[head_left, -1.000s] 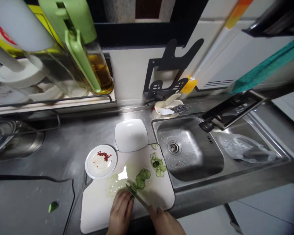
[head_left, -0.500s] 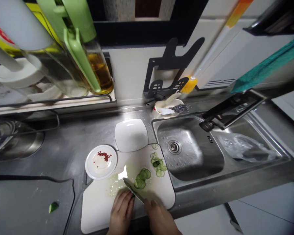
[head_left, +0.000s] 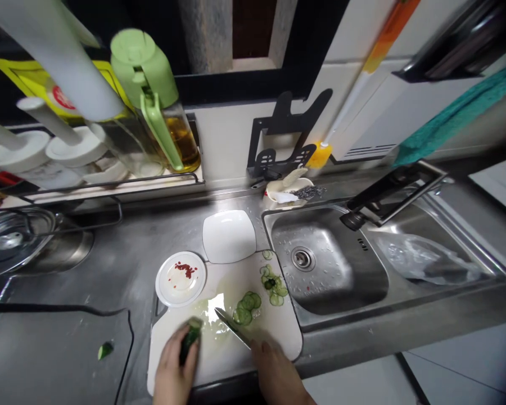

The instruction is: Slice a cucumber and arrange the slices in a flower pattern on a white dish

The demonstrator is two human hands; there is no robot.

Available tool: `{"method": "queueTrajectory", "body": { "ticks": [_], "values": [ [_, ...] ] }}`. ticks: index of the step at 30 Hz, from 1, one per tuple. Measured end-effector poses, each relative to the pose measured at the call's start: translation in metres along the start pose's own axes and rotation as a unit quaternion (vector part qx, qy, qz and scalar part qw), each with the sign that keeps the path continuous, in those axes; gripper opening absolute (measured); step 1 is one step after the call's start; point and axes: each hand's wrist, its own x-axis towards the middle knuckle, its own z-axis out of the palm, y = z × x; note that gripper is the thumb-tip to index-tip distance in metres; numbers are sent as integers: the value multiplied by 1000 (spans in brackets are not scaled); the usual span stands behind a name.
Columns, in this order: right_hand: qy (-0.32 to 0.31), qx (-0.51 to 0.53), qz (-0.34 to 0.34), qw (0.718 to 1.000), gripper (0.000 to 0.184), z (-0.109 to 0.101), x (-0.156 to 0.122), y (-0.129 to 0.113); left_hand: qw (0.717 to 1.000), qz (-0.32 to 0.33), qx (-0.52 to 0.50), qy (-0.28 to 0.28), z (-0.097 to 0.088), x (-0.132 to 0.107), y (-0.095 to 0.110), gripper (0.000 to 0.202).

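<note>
My left hand (head_left: pixel 175 365) is closed around a piece of cucumber (head_left: pixel 190 340) over the left part of the white cutting board (head_left: pixel 223 360). My right hand (head_left: pixel 276 368) grips a knife (head_left: pixel 231 326), its blade pointing up and left across the board; the handle is hidden in the fingers. Right beside the blade lies a stack of cucumber slices (head_left: pixel 247 307). More thin slices (head_left: pixel 274 286) are spread near the board's right edge. A round white plate (head_left: pixel 168 287) with small red bits sits at the board's upper left, next to an empty squarish white dish (head_left: pixel 229 236).
To the right is a steel sink (head_left: pixel 341 275), with a faucet (head_left: pixel 388 197) above it and a plastic bag (head_left: pixel 421 259) in the side basin. A cucumber end (head_left: pixel 105 350) lies at left. An oil bottle (head_left: pixel 168 112) stands on the rack near a pot (head_left: pixel 71 247).
My left hand has moved left, away from the knife, with the cucumber piece now showing in it. The right hand and knife have stayed nearly in place. The view has tilted slightly.
</note>
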Motion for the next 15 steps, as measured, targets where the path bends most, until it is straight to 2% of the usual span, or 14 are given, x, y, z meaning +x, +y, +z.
{"method": "queueTrajectory", "body": {
  "ticks": [2, 6, 9, 12, 15],
  "values": [
    [0, -25, 0, 1000, 47, -2, -1, -1, 997, -72, 37, -5, -14, 6, -20, 40],
    [-15, -69, -20, 997, 58, -5, -5, 1, 992, -112, 49, -20, -24, 15, -43, 46],
    [2, -78, -41, 996, 68, -1, -10, 11, 991, -120, 57, -29, -21, 15, -47, 52],
    [57, -93, -62, 992, 70, 5, -14, 25, 990, -123, 66, -30, -20, 14, -46, 56],
    [124, -130, -84, 980, 67, 9, -17, 38, 994, -78, 74, 3, -22, 17, -36, 60]
  ]
}}
